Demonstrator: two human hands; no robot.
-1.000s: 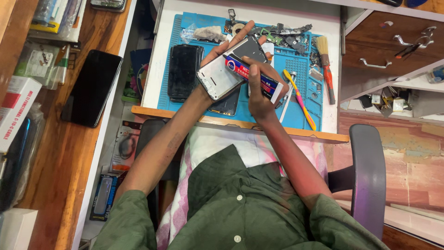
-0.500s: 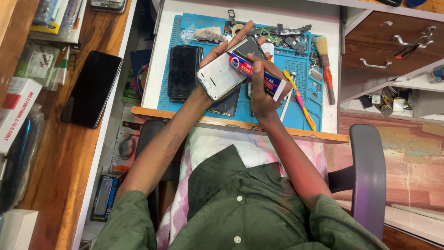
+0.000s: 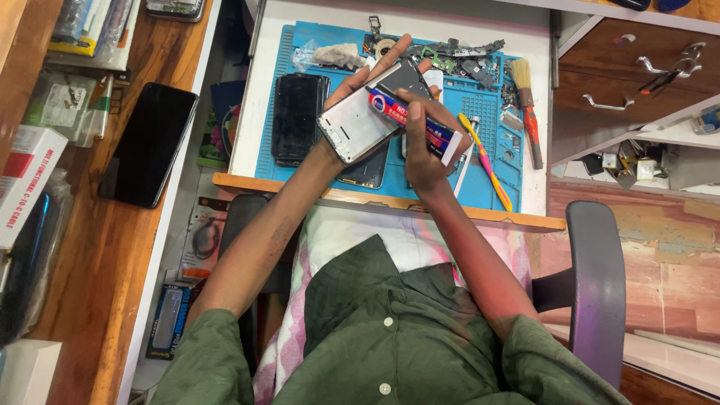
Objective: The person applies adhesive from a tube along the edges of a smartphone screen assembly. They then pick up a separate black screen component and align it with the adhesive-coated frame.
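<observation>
Near the frame's upper middle, the left hand (image 3: 352,97) cradles an opened phone (image 3: 367,120) on spread fingers above the blue mat (image 3: 495,187). The right hand (image 3: 424,146) grips a glue tube (image 3: 412,124), its tip on the phone.

red-blue glue tube (image 3: 411,124) in hands | dark phone screen (image 3: 148,144) left | white-red box (image 3: 26,180), probably cardboard

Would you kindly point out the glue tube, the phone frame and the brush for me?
glue tube (image 3: 411,120), head view, on the middle of its blue and red body.
phone frame (image 3: 358,129), head view, on its bare silver inner plate.
brush (image 3: 532,126), head view, on its red handle.
</observation>
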